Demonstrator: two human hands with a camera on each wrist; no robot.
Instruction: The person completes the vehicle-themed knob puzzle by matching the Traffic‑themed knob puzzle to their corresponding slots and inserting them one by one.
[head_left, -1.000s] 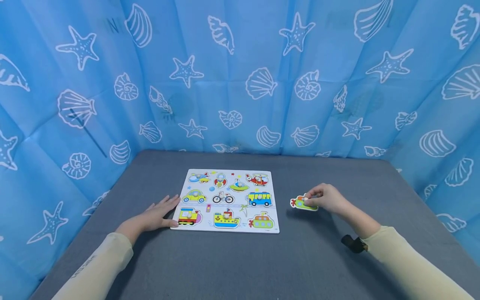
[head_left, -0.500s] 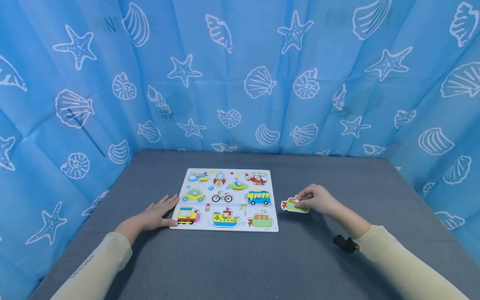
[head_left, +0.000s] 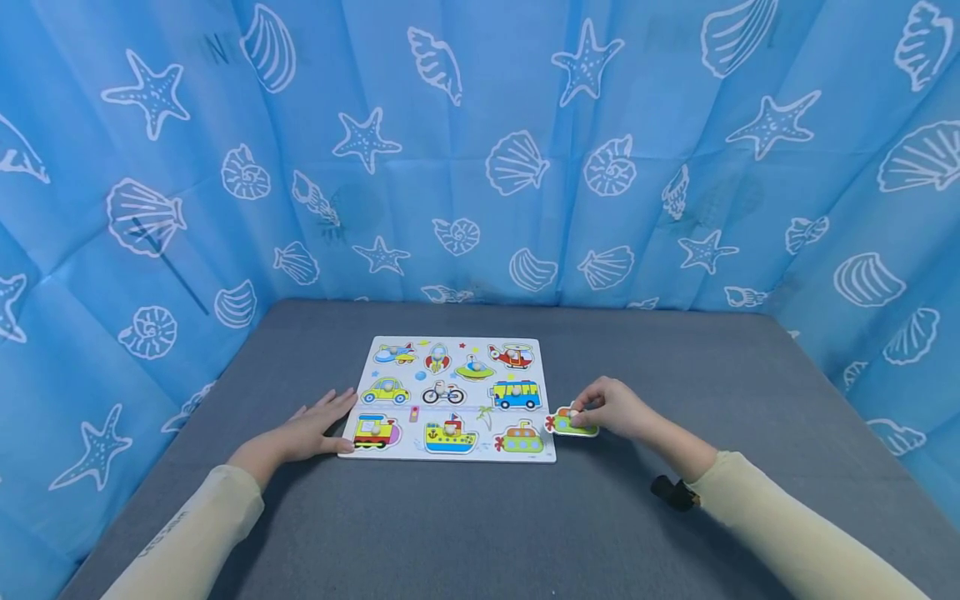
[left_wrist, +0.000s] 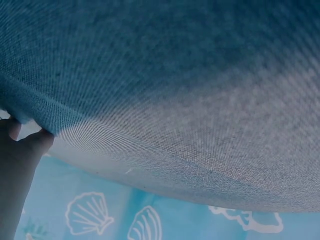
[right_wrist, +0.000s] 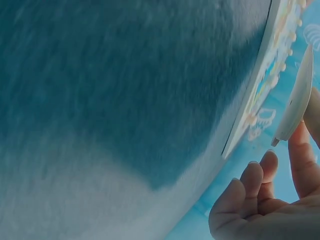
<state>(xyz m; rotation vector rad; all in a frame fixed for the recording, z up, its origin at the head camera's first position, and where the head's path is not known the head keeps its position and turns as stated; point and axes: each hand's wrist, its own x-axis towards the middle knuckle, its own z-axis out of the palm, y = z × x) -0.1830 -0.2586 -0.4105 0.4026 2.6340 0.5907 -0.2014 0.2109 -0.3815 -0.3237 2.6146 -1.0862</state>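
A white puzzle board [head_left: 450, 455] with vehicle pictures lies on the grey table. My left hand [head_left: 303, 432] rests at its left edge, fingers spread and fingertips touching the rim. My right hand [head_left: 617, 410] pinches the knob of a green submarine puzzle piece [head_left: 573, 422] just off the board's right edge. In the right wrist view the piece [right_wrist: 297, 100] shows edge-on, held above the table between thumb and finger, with the other fingers curled loosely below. On the board, a submarine picture [head_left: 521, 439] sits at the lower right corner.
Several knobbed pieces sit in the board, among them a bus [head_left: 516, 395], a ship [head_left: 451, 435], a train [head_left: 377, 432] and a helicopter [head_left: 512, 357]. A blue curtain [head_left: 480, 167] with shells and starfish hangs behind the grey table [head_left: 420, 533].
My right hand has moved left with the submarine piece, from well right of the board to its right edge. My left hand has stayed at the board's left edge.
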